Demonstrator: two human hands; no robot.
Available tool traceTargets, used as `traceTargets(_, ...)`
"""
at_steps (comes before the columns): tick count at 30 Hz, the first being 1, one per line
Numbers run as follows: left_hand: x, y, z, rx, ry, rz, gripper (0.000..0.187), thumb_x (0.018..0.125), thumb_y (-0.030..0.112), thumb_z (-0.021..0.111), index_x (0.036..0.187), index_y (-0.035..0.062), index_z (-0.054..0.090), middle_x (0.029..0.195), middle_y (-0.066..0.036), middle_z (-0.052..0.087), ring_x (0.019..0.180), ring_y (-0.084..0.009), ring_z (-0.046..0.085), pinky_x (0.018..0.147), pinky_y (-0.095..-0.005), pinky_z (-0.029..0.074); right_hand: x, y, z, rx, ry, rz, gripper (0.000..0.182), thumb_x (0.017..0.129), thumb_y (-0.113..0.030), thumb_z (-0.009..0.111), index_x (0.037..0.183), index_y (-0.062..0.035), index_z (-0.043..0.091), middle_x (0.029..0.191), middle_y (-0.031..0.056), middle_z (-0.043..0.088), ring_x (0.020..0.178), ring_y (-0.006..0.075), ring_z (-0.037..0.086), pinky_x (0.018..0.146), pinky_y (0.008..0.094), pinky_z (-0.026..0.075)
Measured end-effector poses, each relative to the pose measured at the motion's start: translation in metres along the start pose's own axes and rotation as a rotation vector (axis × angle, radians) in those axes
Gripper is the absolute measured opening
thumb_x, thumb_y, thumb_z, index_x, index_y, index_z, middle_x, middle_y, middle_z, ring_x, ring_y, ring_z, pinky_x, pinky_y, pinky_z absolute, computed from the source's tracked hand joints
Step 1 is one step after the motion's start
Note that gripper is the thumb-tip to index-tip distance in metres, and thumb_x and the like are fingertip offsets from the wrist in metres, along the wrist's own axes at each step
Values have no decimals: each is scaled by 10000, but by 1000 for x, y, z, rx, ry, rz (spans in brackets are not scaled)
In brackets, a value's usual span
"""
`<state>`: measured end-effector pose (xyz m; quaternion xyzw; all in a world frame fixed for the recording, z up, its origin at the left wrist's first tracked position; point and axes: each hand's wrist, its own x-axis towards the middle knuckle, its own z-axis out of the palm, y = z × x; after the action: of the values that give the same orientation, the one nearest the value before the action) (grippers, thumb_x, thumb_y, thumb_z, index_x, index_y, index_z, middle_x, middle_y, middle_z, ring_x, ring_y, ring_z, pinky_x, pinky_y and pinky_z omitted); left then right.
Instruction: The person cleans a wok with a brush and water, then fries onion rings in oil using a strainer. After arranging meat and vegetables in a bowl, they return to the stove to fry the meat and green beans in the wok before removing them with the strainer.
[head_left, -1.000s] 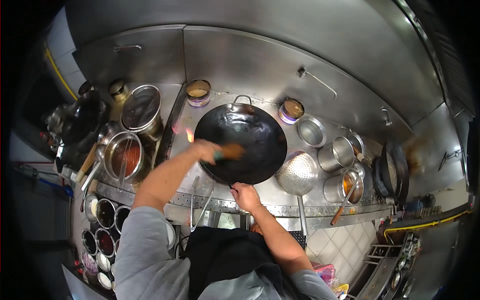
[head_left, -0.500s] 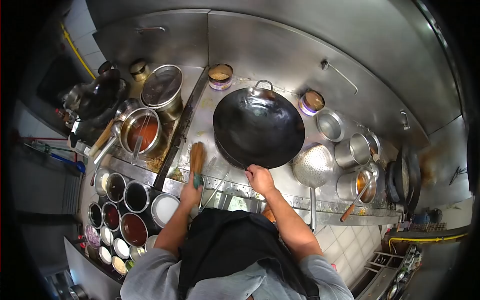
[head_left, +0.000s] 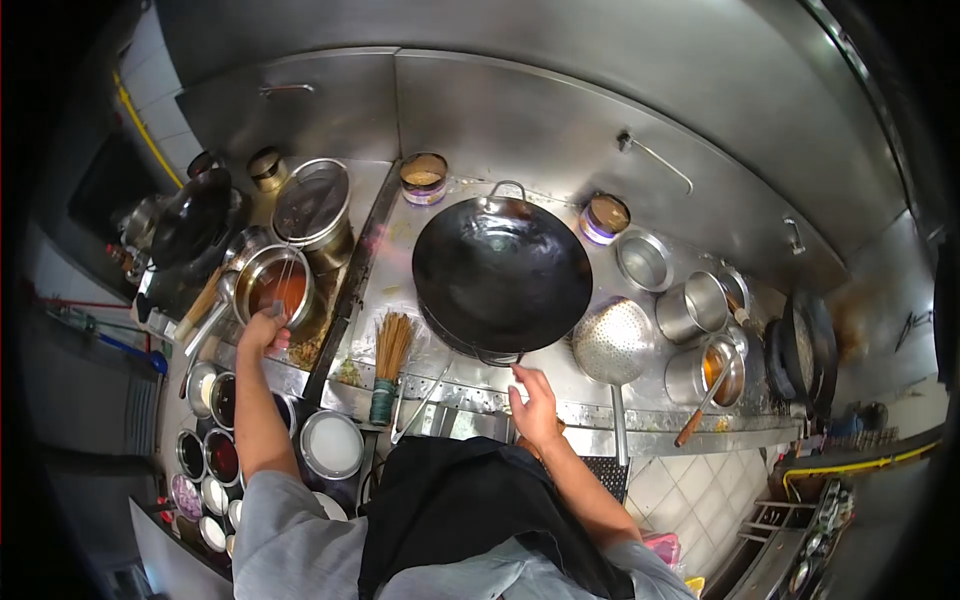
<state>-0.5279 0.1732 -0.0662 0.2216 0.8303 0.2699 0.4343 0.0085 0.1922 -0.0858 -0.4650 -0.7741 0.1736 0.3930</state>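
Note:
My left hand (head_left: 262, 332) is closed at the near end of a long, flat metal utensil (head_left: 288, 268), whose head is hidden. This lies across a steel pot (head_left: 304, 310) of reddish-orange liquid on the left. In the middle of the range sits a black wok (head_left: 500, 270), dark and glossy inside. My right hand (head_left: 537, 405) is open, its fingertips right by the wok's near loop handle (head_left: 497, 360). A bamboo wok brush (head_left: 391, 350) with a green-wrapped grip lies left of the wok, bristles pointing away from me.
Right of the wok are a perforated strainer (head_left: 612, 345), several steel pots (head_left: 692, 307) and a wooden-handled ladle (head_left: 690, 428). Bowls of sauces and ingredients (head_left: 333, 445) crowd the lower left. Two tins (head_left: 424, 178) stand behind the wok, and a lidded pot (head_left: 325, 240) at back left.
My left hand has let go of the bamboo brush on the range and reached left to the utensil over the red pot. My right hand has come off the wok's handle.

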Motion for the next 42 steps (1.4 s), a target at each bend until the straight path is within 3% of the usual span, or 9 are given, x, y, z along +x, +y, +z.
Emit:
traceTargets(6, 14, 36, 52, -270, 143, 541, 350, 927, 127, 502, 1264, 97, 592, 750, -9, 605, 564, -86, 526, 499, -209, 394, -100, 14, -40, 296, -134, 527, 331, 902, -40, 598, 1233, -34, 592, 928, 77, 670, 817, 139, 627, 776, 261, 508)
traceTargets(8, 32, 53, 78, 118, 589, 954, 464, 886, 95, 493, 1343, 159, 540, 971, -166, 691, 824, -283, 667, 733, -358, 503, -114, 5, -52, 348, -166, 766, 308, 927, -50, 582, 1234, -27, 591, 905, 39, 675, 770, 86, 602, 746, 232, 506)
traceTargets(9, -14, 92, 87, 141, 497, 670, 493, 855, 120, 505, 1341, 201, 537, 1115, -210, 642, 987, -351, 642, 853, -393, 485, -118, 6, -52, 349, -175, 759, 308, 927, -50, 582, 1234, -27, 591, 905, 39, 675, 770, 86, 602, 746, 232, 506)
traceTargets(12, 11, 116, 128, 586, 728, 770, 577, 804, 128, 561, 1362, 267, 515, 914, -188, 620, 801, -360, 654, 707, -484, 522, -118, 12, -44, 406, -135, 731, 312, 926, -28, 573, 1238, -10, 581, 908, 26, 660, 789, 72, 585, 744, 219, 494)
traceTargets(24, -47, 76, 263, -150, 314, 1050, 450, 954, 106, 478, 1402, 101, 430, 1217, -237, 602, 1124, -381, 586, 921, -438, 459, -105, 32, -72, 784, -16, 834, 349, 980, -146, 534, 1298, -5, 518, 1009, 91, 666, 859, 140, 618, 798, 284, 511)
traceTargets(27, -183, 82, 308, -500, -344, 685, 259, 981, 159, 492, 1227, 96, 443, 716, 21, 500, 626, -70, 481, 585, -248, 446, -70, 21, -87, 946, -214, 757, 370, 1002, -223, 511, 1311, -19, 509, 1061, 68, 654, 845, 117, 604, 779, 260, 494)
traceTargets(32, -306, 81, 429, -487, -645, 733, 202, 985, 71, 437, 1187, 58, 428, 772, -9, 521, 519, -55, 444, 448, -214, 378, -15, 17, -121, 1139, -189, 822, 305, 1017, -213, 448, 1220, -10, 550, 1153, 107, 638, 916, 142, 627, 812, 285, 513)
traceTargets(37, -317, 86, 508, -200, -1144, 769, 328, 1044, 255, 371, 1069, 22, 600, 881, -43, 623, 789, -113, 575, 723, -273, 479, -60, 77, -211, 1139, 432, 740, 191, 992, -146, 478, 1050, 17, 558, 955, 162, 667, 801, 218, 654, 697, 346, 551)
traceTargets(42, -328, 76, 652, 324, -1022, 843, 449, 934, 330, 595, 1262, 32, 525, 969, -71, 645, 842, -141, 590, 720, -285, 474, -148, 141, -342, 668, 816, 915, 198, 995, -225, 506, 958, -44, 578, 636, 0, 519, 504, 78, 477, 427, 231, 406)
